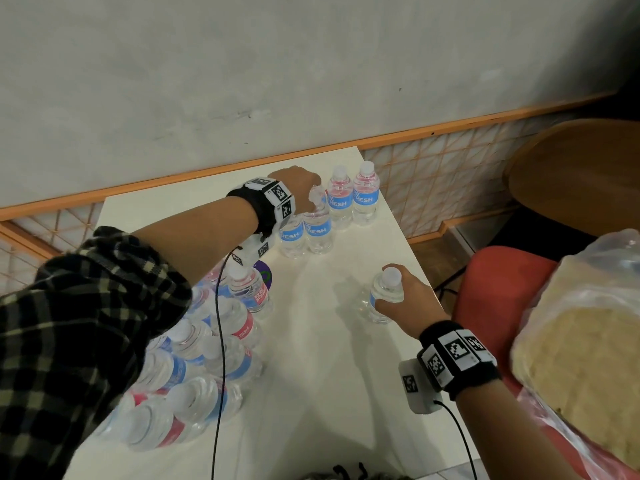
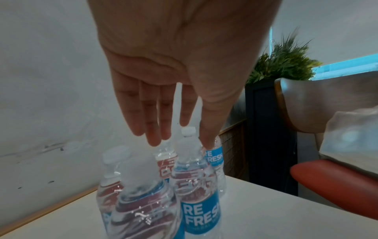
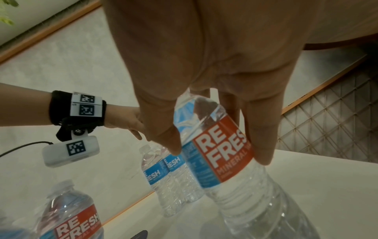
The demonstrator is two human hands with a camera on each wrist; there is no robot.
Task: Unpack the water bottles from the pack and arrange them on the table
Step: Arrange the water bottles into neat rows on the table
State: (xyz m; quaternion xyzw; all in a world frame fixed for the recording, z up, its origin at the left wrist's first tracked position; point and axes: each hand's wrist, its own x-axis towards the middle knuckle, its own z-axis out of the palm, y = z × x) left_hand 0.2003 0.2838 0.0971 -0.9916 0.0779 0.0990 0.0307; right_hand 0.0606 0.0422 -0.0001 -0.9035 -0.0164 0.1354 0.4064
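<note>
Toward the far end of the white table (image 1: pixel 329 393) several clear water bottles (image 1: pixel 341 199) with blue labels stand in a group. My left hand (image 1: pixel 306 192) hovers just over them, fingers (image 2: pixel 151 129) straight, nothing held; its thumb is close to one bottle cap (image 2: pixel 189 131). The shrink-wrapped pack (image 1: pixel 194 358), with several bottles in it, lies at the table's left side under my left forearm. My right hand (image 1: pixel 398 299) grips one bottle (image 1: pixel 382 299) by its upper body, near the right edge. The right wrist view shows this bottle (image 3: pixel 245 202) tilted, thumb and fingers of the right hand (image 3: pixel 218 153) around its red-and-blue label.
A red chair (image 1: pixel 491 289) stands right of the table with a plastic bag (image 1: pixel 581 341) of pale contents on it. A brown round seat (image 1: pixel 571 174) is behind it. Wrist-camera cables (image 1: pixel 218 375) hang over the pack. The wall runs along the table's far end.
</note>
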